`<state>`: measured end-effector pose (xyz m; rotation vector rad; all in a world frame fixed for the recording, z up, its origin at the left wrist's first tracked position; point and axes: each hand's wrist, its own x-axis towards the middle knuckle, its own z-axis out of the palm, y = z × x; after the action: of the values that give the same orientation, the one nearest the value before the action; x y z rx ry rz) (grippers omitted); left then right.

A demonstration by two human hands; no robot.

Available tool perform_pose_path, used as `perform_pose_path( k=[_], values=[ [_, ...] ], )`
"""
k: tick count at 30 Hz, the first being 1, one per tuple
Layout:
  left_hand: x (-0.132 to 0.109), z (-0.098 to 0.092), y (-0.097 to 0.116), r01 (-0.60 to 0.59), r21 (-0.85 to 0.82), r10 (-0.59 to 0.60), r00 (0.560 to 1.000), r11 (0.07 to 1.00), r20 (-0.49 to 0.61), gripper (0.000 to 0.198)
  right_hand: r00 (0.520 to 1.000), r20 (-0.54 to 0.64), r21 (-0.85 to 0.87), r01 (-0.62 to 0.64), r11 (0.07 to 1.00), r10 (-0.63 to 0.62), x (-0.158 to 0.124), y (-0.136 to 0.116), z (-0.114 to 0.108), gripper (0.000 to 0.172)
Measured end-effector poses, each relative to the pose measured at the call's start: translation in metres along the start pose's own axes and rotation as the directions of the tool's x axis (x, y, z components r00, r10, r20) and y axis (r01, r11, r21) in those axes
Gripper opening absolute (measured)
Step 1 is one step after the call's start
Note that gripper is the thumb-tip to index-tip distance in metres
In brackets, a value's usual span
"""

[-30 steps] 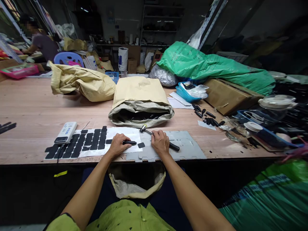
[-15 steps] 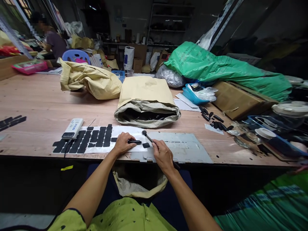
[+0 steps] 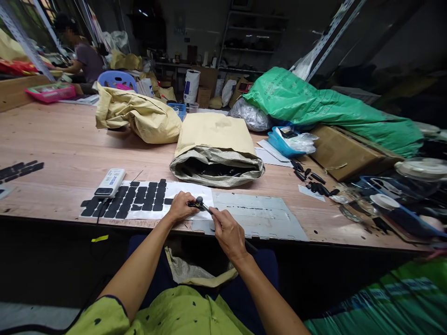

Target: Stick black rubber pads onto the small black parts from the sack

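My left hand point(image 3: 183, 206) is closed on a slim black rod-like piece point(image 3: 192, 204) just above the table edge. In my right hand point(image 3: 228, 229) is a ratchet wrench point(image 3: 206, 208), with a round dark head and a metal shaft. Its head lies over the tip of the black piece, and I cannot tell whether they touch. Left of my hands, rows of black rounded-square pads point(image 3: 148, 204) lie on a white sheet point(image 3: 173, 189). A grey plate point(image 3: 258, 214) lies under and right of my right hand.
A paper sack point(image 3: 216, 132) with dark pieces in its mouth stands ahead. A white device point(image 3: 110, 183) with a cable is at left. Small black parts point(image 3: 317, 188) lie at right, beside a cardboard box point(image 3: 340, 151). An open sack point(image 3: 195, 274) sits on my lap. A person point(image 3: 87, 60) sits far left.
My right hand has moved left, bringing the wrench's head from beside the black piece to over its tip. My left hand stays closed on the piece. The view has shifted slightly.
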<state>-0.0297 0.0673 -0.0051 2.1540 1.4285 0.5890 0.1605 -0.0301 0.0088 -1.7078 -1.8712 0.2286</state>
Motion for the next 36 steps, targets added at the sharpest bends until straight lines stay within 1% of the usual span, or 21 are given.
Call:
perform_pose_path(
  k=[3, 8, 10, 13, 15, 17, 20, 23, 26, 28, 31, 36],
  values=[
    [0.0, 0.0, 0.001, 0.017, -0.011, -0.017, 1.0, 1.0, -0.01, 0.016, 1.0, 0.007, -0.037, -0.01, 0.999, 0.01, 0.0, 0.001, -0.002, 0.035],
    [-0.001, 0.0, 0.003, 0.025, -0.043, -0.026, 0.999, 0.999, -0.023, 0.015, 0.994, -0.082, -0.014, -0.074, 0.997, 0.073, 0.0, 0.005, -0.01, 0.035],
    [-0.001, 0.0, 0.004, 0.024, -0.044, -0.026, 0.999, 0.999, -0.03, 0.014, 0.995, -0.075, -0.005, -0.071, 0.997, 0.07, -0.004, 0.007, -0.01, 0.035],
    [-0.001, 0.0, 0.005, 0.031, -0.05, -0.033, 0.999, 0.998, -0.036, 0.014, 0.998, -0.026, -0.02, -0.058, 0.998, 0.058, -0.009, 0.012, -0.008, 0.034],
    [-0.002, 0.0, 0.005, 0.036, -0.048, -0.037, 0.999, 0.998, -0.032, 0.014, 0.997, -0.037, -0.029, -0.066, 0.997, 0.065, -0.007, 0.017, -0.007, 0.033],
    [-0.001, -0.001, 0.006, 0.038, -0.041, -0.038, 0.999, 0.998, -0.023, 0.014, 0.992, -0.091, -0.039, -0.089, 0.995, 0.085, 0.001, 0.023, -0.006, 0.032],
    [-0.001, -0.001, 0.005, 0.029, -0.035, -0.03, 0.999, 0.999, -0.019, 0.013, 0.983, -0.152, -0.092, -0.117, 0.989, 0.102, 0.024, 0.036, -0.005, 0.031],
    [-0.002, -0.001, 0.005, 0.015, -0.033, -0.016, 1.0, 0.999, -0.023, 0.013, 0.987, -0.129, -0.199, -0.122, 0.972, 0.098, 0.049, 0.052, 0.0, 0.029],
    [-0.003, -0.001, 0.005, 0.009, -0.041, -0.01, 1.0, 0.999, -0.024, 0.012, 0.991, -0.087, -0.295, -0.119, 0.948, 0.097, 0.064, 0.066, 0.008, 0.027],
    [-0.004, -0.002, 0.005, 0.006, -0.051, -0.007, 1.0, 0.999, -0.024, 0.013, 0.992, -0.079, -0.307, -0.119, 0.944, 0.099, 0.068, 0.072, 0.014, 0.026],
    [-0.004, -0.003, 0.005, -0.002, -0.053, 0.002, 1.0, 0.999, -0.013, 0.013, 0.99, -0.094, -0.279, -0.125, 0.952, 0.102, 0.068, 0.076, 0.02, 0.025],
    [-0.003, -0.006, 0.004, -0.034, -0.041, 0.035, 0.999, 0.999, 0.014, 0.022, 0.99, -0.113, -0.289, -0.114, 0.951, 0.085, 0.067, 0.074, 0.021, 0.023]
  ],
)
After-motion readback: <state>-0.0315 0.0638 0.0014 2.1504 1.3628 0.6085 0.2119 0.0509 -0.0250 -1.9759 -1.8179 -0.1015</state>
